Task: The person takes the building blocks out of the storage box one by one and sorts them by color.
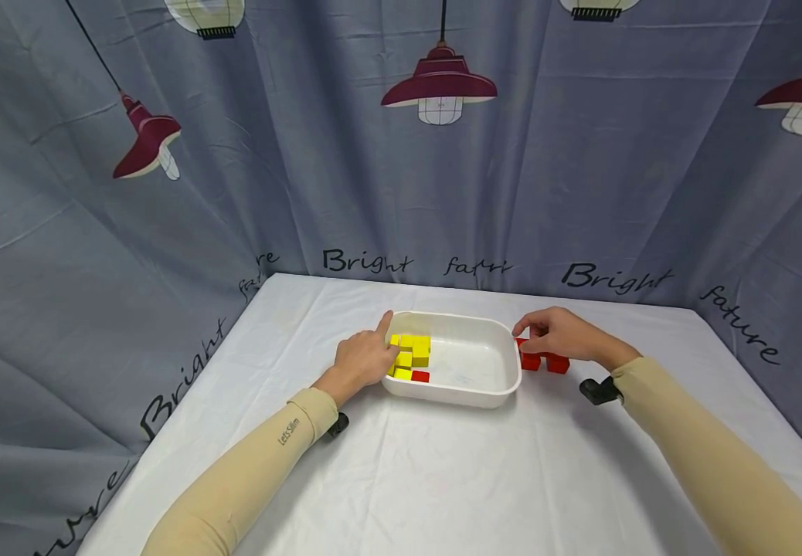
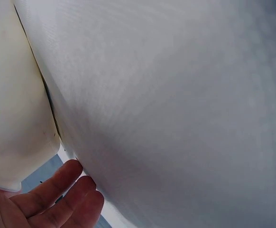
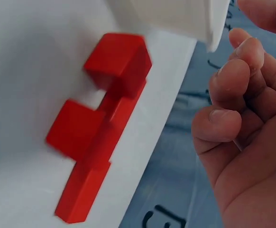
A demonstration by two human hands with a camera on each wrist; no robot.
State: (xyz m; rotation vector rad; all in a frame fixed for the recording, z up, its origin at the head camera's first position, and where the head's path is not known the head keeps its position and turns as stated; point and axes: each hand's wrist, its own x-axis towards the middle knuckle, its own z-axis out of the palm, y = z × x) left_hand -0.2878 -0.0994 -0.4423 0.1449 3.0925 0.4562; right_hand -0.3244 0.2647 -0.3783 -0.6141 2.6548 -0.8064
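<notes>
A white plastic box (image 1: 474, 398) stands on the table with several yellow blocks (image 1: 420, 354) and one red block (image 1: 419, 377) in its left end. My left hand (image 1: 365, 357) rests at the box's left rim, index finger stretched along it; in the left wrist view the other fingers (image 2: 64, 197) are loosely bent outside the wall. Just beyond the right rim, my right hand (image 1: 562, 333) hovers over several red blocks (image 1: 557, 364). Nothing shows in its loosely curled fingers (image 3: 229, 78) in the right wrist view, where the red cubes (image 3: 76, 128) lie apart from them.
A white cloth (image 1: 457, 471) covers the table. Behind it and along the sides hangs a grey-blue curtain (image 1: 331, 170) printed with lamps and lettering. Dark wrist cameras (image 1: 599, 391) sit under both beige sleeves.
</notes>
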